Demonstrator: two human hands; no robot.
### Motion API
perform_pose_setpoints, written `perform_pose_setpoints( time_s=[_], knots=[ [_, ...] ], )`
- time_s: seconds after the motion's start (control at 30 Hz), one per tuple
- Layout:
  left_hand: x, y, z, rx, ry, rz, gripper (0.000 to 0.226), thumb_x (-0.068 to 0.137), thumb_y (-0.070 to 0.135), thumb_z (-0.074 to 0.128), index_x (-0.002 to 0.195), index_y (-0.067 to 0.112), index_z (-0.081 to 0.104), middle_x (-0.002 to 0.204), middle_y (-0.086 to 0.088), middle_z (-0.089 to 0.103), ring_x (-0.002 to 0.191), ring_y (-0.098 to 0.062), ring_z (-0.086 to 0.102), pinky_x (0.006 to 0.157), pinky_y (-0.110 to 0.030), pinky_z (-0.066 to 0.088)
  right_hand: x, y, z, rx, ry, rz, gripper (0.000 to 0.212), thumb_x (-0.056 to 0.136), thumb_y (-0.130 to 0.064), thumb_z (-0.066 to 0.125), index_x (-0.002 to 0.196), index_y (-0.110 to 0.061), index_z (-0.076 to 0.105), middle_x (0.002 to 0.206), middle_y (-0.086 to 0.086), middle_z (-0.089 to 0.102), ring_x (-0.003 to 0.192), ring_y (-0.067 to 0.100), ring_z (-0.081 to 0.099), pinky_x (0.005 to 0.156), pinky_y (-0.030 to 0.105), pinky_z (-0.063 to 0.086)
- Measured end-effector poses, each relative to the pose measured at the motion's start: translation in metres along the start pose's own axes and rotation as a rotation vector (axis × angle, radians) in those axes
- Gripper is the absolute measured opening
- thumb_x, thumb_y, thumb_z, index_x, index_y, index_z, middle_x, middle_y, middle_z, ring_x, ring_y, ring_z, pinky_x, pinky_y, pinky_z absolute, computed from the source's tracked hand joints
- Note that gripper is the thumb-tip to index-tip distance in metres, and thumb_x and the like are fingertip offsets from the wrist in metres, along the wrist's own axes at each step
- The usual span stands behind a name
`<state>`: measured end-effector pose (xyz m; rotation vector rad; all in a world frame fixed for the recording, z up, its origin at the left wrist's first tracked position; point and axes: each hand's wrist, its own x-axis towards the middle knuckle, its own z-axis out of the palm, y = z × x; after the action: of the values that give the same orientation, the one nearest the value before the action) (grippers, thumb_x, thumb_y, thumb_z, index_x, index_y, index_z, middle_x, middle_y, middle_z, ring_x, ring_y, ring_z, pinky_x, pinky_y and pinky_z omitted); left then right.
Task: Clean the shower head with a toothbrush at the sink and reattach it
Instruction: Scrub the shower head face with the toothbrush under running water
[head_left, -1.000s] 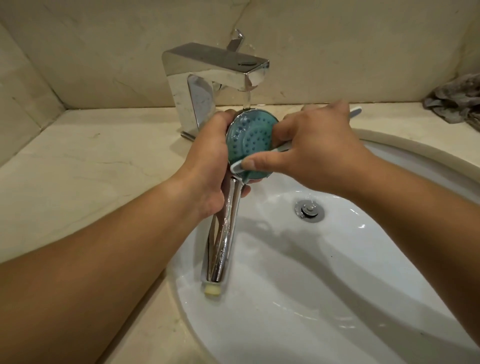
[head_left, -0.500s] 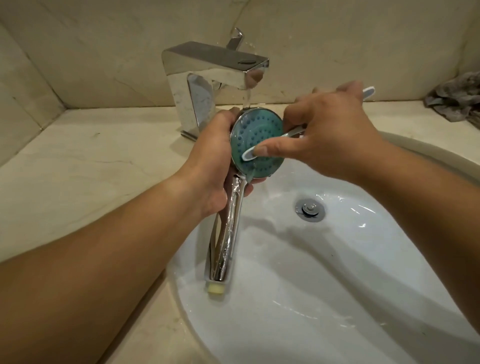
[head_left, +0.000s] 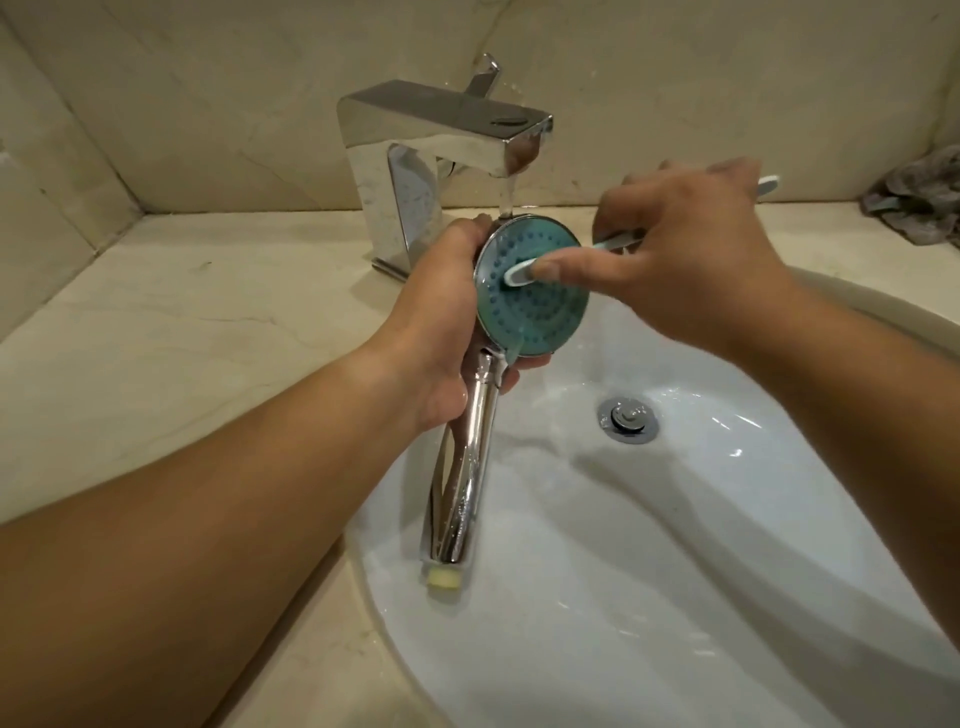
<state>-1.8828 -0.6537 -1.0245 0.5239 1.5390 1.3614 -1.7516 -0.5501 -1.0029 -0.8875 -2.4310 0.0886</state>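
A chrome shower head (head_left: 540, 312) with a round teal spray face is held upright over the white sink (head_left: 675, 545), its long chrome handle pointing down toward me. My left hand (head_left: 441, 322) grips it from behind at the neck. My right hand (head_left: 691, 260) holds a white toothbrush (head_left: 522, 271), index finger pressing its head flat against the upper part of the teal face. The brush handle's end pokes out past my right hand. Water runs from the chrome faucet (head_left: 447, 135) onto the top rim of the shower head.
A beige stone counter (head_left: 182, 338) surrounds the sink and meets beige walls behind and at left. The chrome drain (head_left: 627, 418) sits in the basin middle. A crumpled grey cloth (head_left: 919, 202) lies on the counter at far right.
My right hand and the toothbrush have moved up the teal face, from its lower edge to its upper part. The left hand has kept the shower head in place.
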Motion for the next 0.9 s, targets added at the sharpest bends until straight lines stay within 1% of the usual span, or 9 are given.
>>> perform_pose_setpoints(
  time_s=[0.1, 0.23, 0.37, 0.47, 0.53, 0.6, 0.7, 0.8, 0.9],
  knots=[
    [-0.001, 0.0, 0.002, -0.001, 0.003, 0.013, 0.056, 0.1, 0.061, 0.039, 0.109, 0.021, 0.077, 0.094, -0.014, 0.08, 0.093, -0.037, 0.076, 0.067, -0.035, 0.052, -0.004, -0.007, 0.012, -0.043, -0.037, -0.085, 0.077, 0.062, -0.091, 0.039, 0.087, -0.026, 0.071, 0.082, -0.009, 0.063, 0.091, 0.017, 0.048, 0.092, 0.043, 0.026],
    [0.0, 0.001, 0.0, -0.007, 0.003, 0.005, 0.055, 0.1, 0.06, 0.039, 0.111, 0.022, 0.077, 0.098, -0.014, 0.081, 0.1, -0.04, 0.075, 0.068, -0.035, 0.05, 0.001, 0.001, 0.004, 0.118, 0.017, 0.104, 0.069, 0.061, -0.087, 0.047, 0.072, -0.021, 0.061, 0.072, -0.008, 0.058, 0.087, 0.019, 0.048, 0.089, 0.043, 0.028],
    [0.001, 0.0, 0.0, -0.031, -0.004, 0.007, 0.057, 0.099, 0.06, 0.039, 0.115, 0.02, 0.076, 0.101, -0.015, 0.08, 0.092, -0.037, 0.074, 0.063, -0.033, 0.052, -0.003, -0.006, 0.011, 0.133, -0.029, 0.091, 0.071, 0.059, -0.09, 0.045, 0.071, -0.022, 0.062, 0.068, -0.009, 0.058, 0.083, 0.018, 0.05, 0.09, 0.045, 0.032],
    [0.003, 0.0, -0.002, -0.038, -0.01, 0.005, 0.058, 0.098, 0.061, 0.04, 0.115, 0.019, 0.075, 0.105, -0.016, 0.079, 0.094, -0.039, 0.074, 0.066, -0.035, 0.051, 0.002, 0.001, 0.01, 0.303, 0.026, 0.213, 0.081, 0.049, -0.095, 0.045, 0.067, -0.017, 0.061, 0.059, -0.006, 0.056, 0.07, 0.018, 0.05, 0.083, 0.046, 0.043],
    [0.005, -0.001, -0.002, -0.04, -0.013, 0.002, 0.059, 0.098, 0.062, 0.04, 0.115, 0.019, 0.075, 0.105, -0.016, 0.079, 0.092, -0.039, 0.074, 0.066, -0.035, 0.051, 0.001, 0.001, 0.011, 0.321, 0.033, 0.236, 0.079, 0.051, -0.094, 0.049, 0.064, -0.017, 0.06, 0.056, -0.007, 0.054, 0.066, 0.018, 0.05, 0.081, 0.046, 0.044],
    [0.005, -0.001, -0.001, -0.038, -0.012, 0.005, 0.059, 0.098, 0.062, 0.039, 0.115, 0.019, 0.076, 0.103, -0.016, 0.08, 0.09, -0.038, 0.074, 0.067, -0.037, 0.051, -0.001, -0.004, 0.015, 0.31, 0.021, 0.214, 0.074, 0.056, -0.09, 0.053, 0.064, -0.017, 0.061, 0.056, -0.006, 0.055, 0.07, 0.021, 0.055, 0.084, 0.049, 0.046],
    [0.005, -0.001, -0.003, -0.039, -0.019, 0.015, 0.059, 0.098, 0.06, 0.039, 0.113, 0.018, 0.076, 0.103, -0.016, 0.08, 0.088, -0.039, 0.074, 0.067, -0.037, 0.049, 0.001, 0.004, 0.016, 0.321, 0.05, 0.265, 0.071, 0.061, -0.086, 0.059, 0.065, -0.015, 0.061, 0.054, -0.006, 0.051, 0.074, 0.024, 0.052, 0.08, 0.043, 0.044],
    [0.006, 0.0, -0.005, -0.045, -0.02, 0.004, 0.058, 0.099, 0.059, 0.038, 0.111, 0.018, 0.077, 0.101, -0.014, 0.08, 0.083, -0.037, 0.075, 0.068, -0.036, 0.048, -0.001, 0.027, 0.013, 0.342, 0.051, 0.36, 0.075, 0.063, -0.084, 0.065, 0.068, -0.009, 0.06, 0.049, -0.004, 0.046, 0.072, 0.024, 0.044, 0.073, 0.035, 0.034],
    [0.007, 0.0, -0.007, -0.066, -0.031, 0.01, 0.059, 0.1, 0.059, 0.036, 0.114, 0.018, 0.076, 0.103, -0.016, 0.08, 0.081, -0.038, 0.074, 0.064, -0.034, 0.047, -0.01, 0.042, 0.008, 0.365, -0.092, 0.348, 0.087, 0.05, -0.092, 0.064, 0.069, -0.008, 0.059, 0.045, -0.006, 0.044, 0.07, 0.022, 0.039, 0.07, 0.031, 0.031]
  ],
)
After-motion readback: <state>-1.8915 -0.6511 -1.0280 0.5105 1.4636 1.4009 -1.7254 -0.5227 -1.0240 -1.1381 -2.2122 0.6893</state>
